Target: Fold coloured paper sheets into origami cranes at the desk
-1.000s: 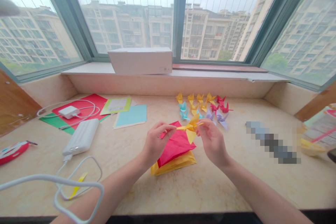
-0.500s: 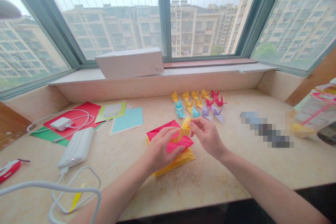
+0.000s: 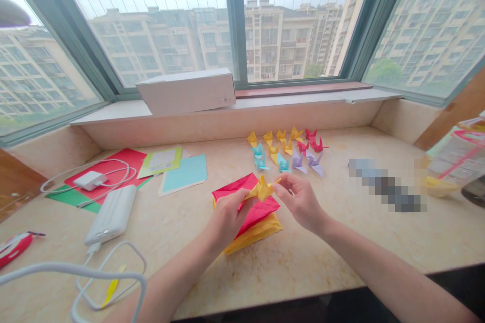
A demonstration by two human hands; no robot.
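A yellow paper crane (image 3: 262, 189) is held between my two hands. My left hand (image 3: 228, 212) pinches its left end between thumb and fingers. At its right tip, my right hand (image 3: 299, 200) grips with thumb and forefinger. Directly below lies a red and yellow folded paper bag (image 3: 254, 232), partly covered by my left hand. Behind my hands stand several finished cranes in rows: yellow ones (image 3: 273, 153), red ones (image 3: 318, 146), light blue ones (image 3: 260, 161) and purple ones (image 3: 314, 163).
Left lie coloured paper sheets (image 3: 185, 172), a white charger (image 3: 90, 180), a power bank (image 3: 112, 214), a looping white cable (image 3: 94, 271) and a red-handled tool (image 3: 15, 250). Right are a blurred-out object (image 3: 386, 186) and a plastic container (image 3: 456, 156). A white box (image 3: 189, 92) rests on the windowsill.
The yellow crane has been tilted over and now lies more level. My left fingers have closed on its left end, while my right hand stays at its right tip.
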